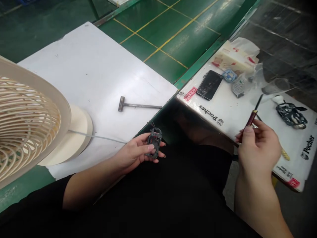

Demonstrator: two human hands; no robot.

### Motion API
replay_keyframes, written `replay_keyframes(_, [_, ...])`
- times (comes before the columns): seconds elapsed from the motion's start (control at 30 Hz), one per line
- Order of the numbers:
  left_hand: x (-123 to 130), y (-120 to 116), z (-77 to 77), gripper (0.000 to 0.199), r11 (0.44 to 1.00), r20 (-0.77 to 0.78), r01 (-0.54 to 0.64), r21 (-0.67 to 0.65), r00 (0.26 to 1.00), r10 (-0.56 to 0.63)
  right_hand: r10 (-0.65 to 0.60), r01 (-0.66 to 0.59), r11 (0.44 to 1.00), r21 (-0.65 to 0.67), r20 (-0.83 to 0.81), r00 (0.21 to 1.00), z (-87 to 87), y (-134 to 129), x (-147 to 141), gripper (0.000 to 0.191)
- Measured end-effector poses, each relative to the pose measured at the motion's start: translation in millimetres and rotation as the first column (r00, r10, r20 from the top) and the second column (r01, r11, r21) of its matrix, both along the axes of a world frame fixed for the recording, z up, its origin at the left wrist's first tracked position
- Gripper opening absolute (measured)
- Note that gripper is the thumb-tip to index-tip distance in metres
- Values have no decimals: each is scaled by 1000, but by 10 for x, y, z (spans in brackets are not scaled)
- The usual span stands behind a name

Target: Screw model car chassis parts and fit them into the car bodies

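My left hand (138, 150) is closed around a small dark plastic housing with an open frame and a round loop at its top (155, 140). The thumb presses on the housing's face, and the fingers support it from behind. In my right hand (260, 145) is a slim tool with a dark red handle, a gold band and a dark tip (253, 115). Its tip points up and away, over the white board at the right. Whether it is a brush or a screwdriver I cannot tell. The two hands are well apart.
A small metal hammer (121, 104) lies on the white sheet (94, 66). A fan (29, 115) stands at the left, its cord running behind my left hand. On the printed board (223, 109) lie a phone (210, 85), plastic bags (241, 85), a bundle of dark parts (291, 114) and a yellow-handled item (285, 154).
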State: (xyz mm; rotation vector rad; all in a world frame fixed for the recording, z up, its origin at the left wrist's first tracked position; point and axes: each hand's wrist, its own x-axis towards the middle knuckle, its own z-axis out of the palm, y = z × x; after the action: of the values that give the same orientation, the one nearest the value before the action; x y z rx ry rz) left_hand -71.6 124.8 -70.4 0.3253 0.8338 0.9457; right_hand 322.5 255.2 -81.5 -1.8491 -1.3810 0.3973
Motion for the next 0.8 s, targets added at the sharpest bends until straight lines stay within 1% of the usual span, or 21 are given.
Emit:
replay_keyframes(0.03, [-1,2,8,50,1000,32,4,-7,999,-4,52,-48,998,32,-142,989,18,-87,-116,55])
replay_keyframes(0.07, [-3,4,16,47,1000,63,6,-11,998,-5,108,-94,994,60,-285,953,43,-182,-244,50])
replay_keyframes(0.1, [-6,5,22,45,1000,90,9,-12,996,-8,160,-155,987,46,-380,911,74,-282,-378,44])
replay_keyframes(0.13, [-9,4,27,43,1000,112,14,-8,994,-13,202,-231,973,1,-488,849,110,-380,-512,37])
replay_keyframes(0.17, [-12,1,31,42,1000,130,17,-1,991,-17,208,-322,945,-59,-652,729,146,-473,-641,31])
replay_keyframes(0.2, [-15,-4,33,40,1000,143,17,6,990,-18,182,-400,911,-101,-771,610,178,-554,-760,27])
replay_keyframes(0.23, [-17,-10,33,39,1000,153,13,13,988,-14,149,-462,878,-122,-849,507,203,-622,-865,25])
replay_keyframes(0.27, [-18,-16,34,38,1000,160,7,17,987,-10,116,-515,847,-132,-899,422,218,-676,-955,23])
replay_keyframes(0.3, [-18,-21,33,37,1000,162,3,18,987,-6,94,-558,819,-138,-926,366,222,-718,-1030,22])
replay_keyframes(0.37, [-18,-28,33,34,1000,161,0,17,987,-3,77,-634,760,-142,-949,304,200,-773,-1137,20])
replay_keyframes(0.47, [-20,-29,32,36,1000,149,10,23,989,-14,74,-713,686,-147,-960,270,132,-822,-1223,22])
replay_keyframes(0.57, [-31,-30,31,40,999,133,13,38,991,-18,86,-742,650,-165,-954,287,82,-863,-1257,29])
replay_keyframes(0.6, [-34,-31,31,40,999,130,14,42,991,-19,103,-746,643,-174,-945,309,76,-874,-1258,31])
replay_keyframes(0.67, [-39,-32,33,39,999,131,16,46,991,-22,161,-747,635,-197,-912,378,81,-892,-1244,35])
replay_keyframes(0.73, [-38,-32,38,37,999,134,13,50,991,-19,253,-742,635,-216,-849,464,110,-899,-1212,36])
replay_keyframes(0.8, [-33,-32,41,37,998,136,3,56,991,-11,374,-733,645,-213,-749,547,152,-898,-1170,32])
